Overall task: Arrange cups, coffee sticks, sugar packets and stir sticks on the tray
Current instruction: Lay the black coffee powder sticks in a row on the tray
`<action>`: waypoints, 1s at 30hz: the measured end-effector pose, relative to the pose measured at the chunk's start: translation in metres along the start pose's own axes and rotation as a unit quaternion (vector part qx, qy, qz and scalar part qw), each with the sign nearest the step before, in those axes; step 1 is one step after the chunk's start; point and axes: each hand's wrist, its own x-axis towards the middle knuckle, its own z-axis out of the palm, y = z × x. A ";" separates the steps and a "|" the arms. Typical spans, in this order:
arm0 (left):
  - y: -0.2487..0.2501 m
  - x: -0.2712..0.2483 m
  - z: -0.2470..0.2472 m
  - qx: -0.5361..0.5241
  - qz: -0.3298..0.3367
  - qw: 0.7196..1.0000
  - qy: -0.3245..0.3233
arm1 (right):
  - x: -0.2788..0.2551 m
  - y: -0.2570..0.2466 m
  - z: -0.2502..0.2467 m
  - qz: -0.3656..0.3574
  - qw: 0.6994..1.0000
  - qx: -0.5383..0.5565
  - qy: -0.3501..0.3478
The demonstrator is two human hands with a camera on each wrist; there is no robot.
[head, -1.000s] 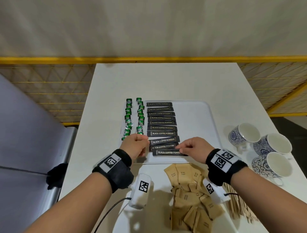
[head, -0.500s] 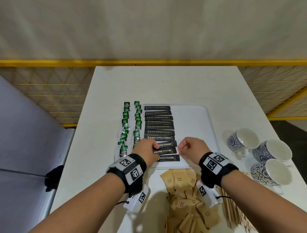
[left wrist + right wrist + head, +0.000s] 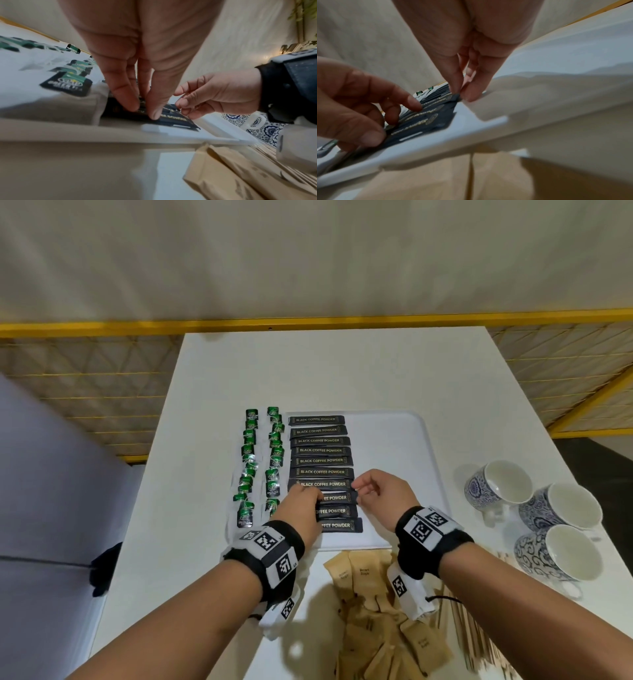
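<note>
Black "BLACK COFFEE POWDER" sticks (image 3: 322,460), right hand (image 3: 383,496) fingers pinching one, left hand (image 3: 301,510) fingers flat.

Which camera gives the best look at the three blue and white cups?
The head view: all three blue-and-white cups show whole, clustered on the table to the right of the tray. The left wrist view catches only a patterned sliver behind the right hand. The right wrist view shows none.

Black coffee sticks (image 3: 321,461), green tea packets (image 3: 251,416), blue-patterned white cups (image 3: 498,486), brown sugar packets (image 3: 363,571).
</note>
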 end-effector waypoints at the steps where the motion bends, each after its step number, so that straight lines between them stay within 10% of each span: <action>1: 0.000 0.001 0.000 0.000 0.000 1.000 0.000 | 0.001 0.001 0.000 0.003 1.000 0.002 0.000; 30: 0.004 0.014 -0.016 -0.052 -0.028 0.998 0.017 | 0.030 -0.014 0.002 0.006 1.000 -0.009 0.019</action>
